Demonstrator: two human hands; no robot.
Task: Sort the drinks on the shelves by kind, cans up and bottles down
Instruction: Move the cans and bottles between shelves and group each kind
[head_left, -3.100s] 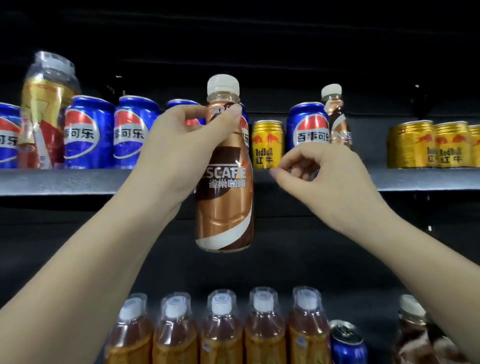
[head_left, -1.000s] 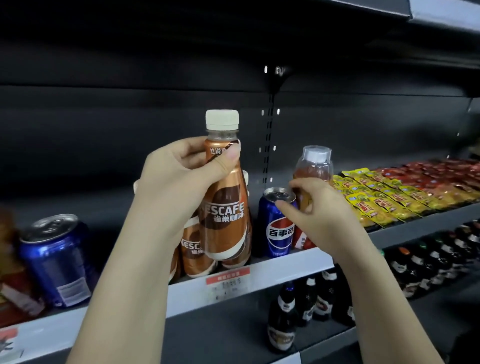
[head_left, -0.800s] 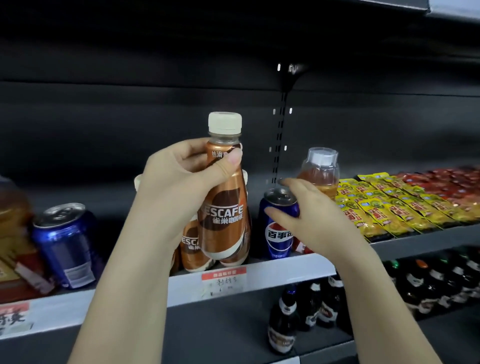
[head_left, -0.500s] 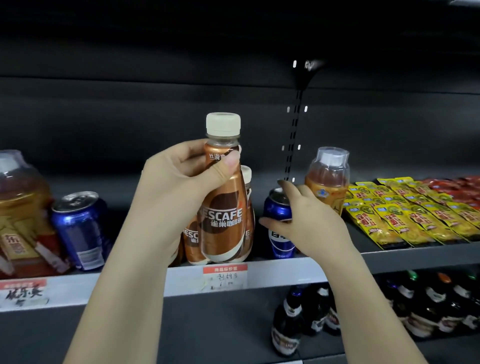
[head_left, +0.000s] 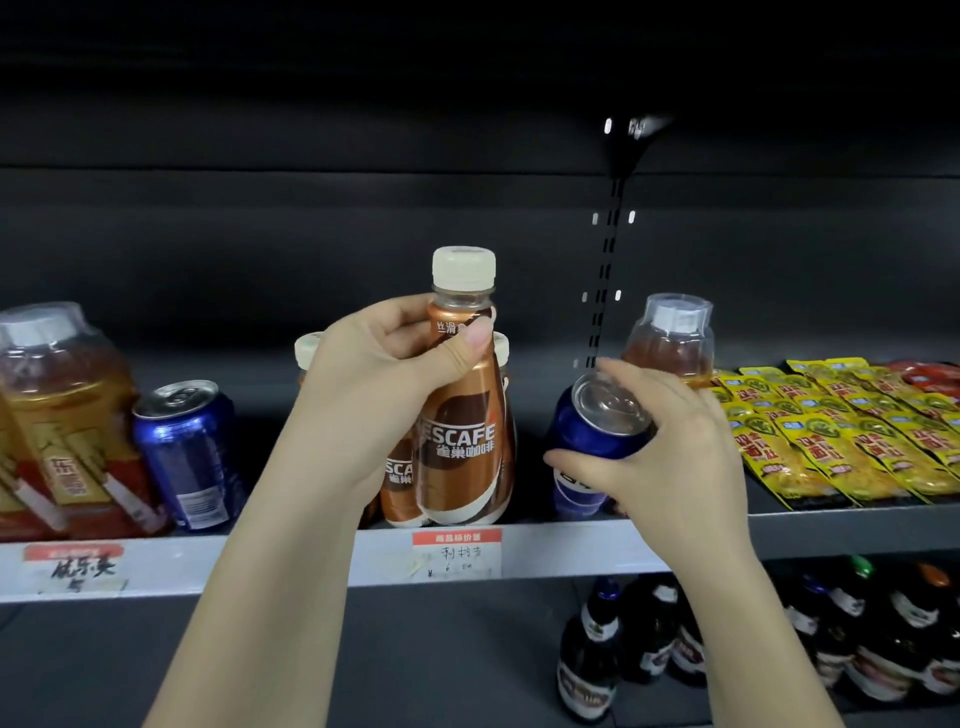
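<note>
Left hand (head_left: 374, 395) grips the brown Nescafe bottle (head_left: 460, 415) high on its shoulder, thumb across the label, base hanging just over the front of the shelf (head_left: 571, 551) right in front of two more Nescafe bottles (head_left: 397, 478): likely lined up to park with its own kind, since bottles belong on this lower level. Right hand (head_left: 670, 441) is clamped round the top of the blue Pepsi can (head_left: 592, 431) just right of the held bottle, fingers curled over the rim, thumb on the near side; can looks tipped toward the camera, probably being lifted to go up with the cans. A tea bottle (head_left: 670, 343) stands behind that can; a second blue can (head_left: 187, 457) sits well left of the held bottle, beside a big tea bottle (head_left: 57, 415). Versus half a second ago: the right hand only reached at the can, now it wraps it and the can tilts; bottle grip unchanged.
</note>
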